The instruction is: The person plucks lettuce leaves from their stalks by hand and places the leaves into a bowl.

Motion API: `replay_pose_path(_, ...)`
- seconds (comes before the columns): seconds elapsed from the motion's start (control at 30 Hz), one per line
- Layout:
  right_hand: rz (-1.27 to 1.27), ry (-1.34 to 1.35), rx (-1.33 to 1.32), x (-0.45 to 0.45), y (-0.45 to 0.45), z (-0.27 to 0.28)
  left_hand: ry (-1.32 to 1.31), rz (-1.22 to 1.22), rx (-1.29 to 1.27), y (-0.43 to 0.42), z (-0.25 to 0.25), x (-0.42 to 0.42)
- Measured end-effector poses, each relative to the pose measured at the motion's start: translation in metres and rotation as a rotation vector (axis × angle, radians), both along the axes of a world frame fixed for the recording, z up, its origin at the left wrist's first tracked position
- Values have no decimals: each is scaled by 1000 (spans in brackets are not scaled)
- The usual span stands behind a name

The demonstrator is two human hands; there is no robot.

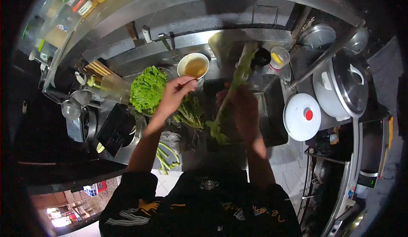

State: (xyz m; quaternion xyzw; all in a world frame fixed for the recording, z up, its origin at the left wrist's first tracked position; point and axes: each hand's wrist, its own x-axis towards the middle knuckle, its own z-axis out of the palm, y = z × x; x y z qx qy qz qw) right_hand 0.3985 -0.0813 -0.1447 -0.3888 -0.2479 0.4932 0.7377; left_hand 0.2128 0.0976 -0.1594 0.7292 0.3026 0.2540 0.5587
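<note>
My right hand (242, 105), blurred by motion and in shadow, is closed around a long leafy green stalk (242, 71). The stalk slants over a dark rectangular tub (278, 109), its lower leaves near the tub's left side. My left hand (175, 94) is in a pinch just below a white bowl (180, 66) of brownish liquid; whatever its fingertips hold, if anything, is too small to make out. Left of that hand sits a head of curly lettuce (148, 88). Under the wrist lies a bunch of darker leafy greens (190, 111).
Green stalks (163, 156) lie at the counter's front edge beside a crumpled plastic bag (172, 141). A white lid with a red knob (301, 120) and a large white pot (335, 86) stand right. Knives (146, 34) hang along the back; a black container (114, 131) is left.
</note>
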Motion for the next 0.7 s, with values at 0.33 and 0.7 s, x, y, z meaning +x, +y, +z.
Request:
replay_pose_path(0.33,-239,-146,145,38,-11,37,30,-364,-234,-86,69,-13)
replay_pose_path(0.7,-282,68,124,3,-32,43,-34,-80,275,-130,91,-15)
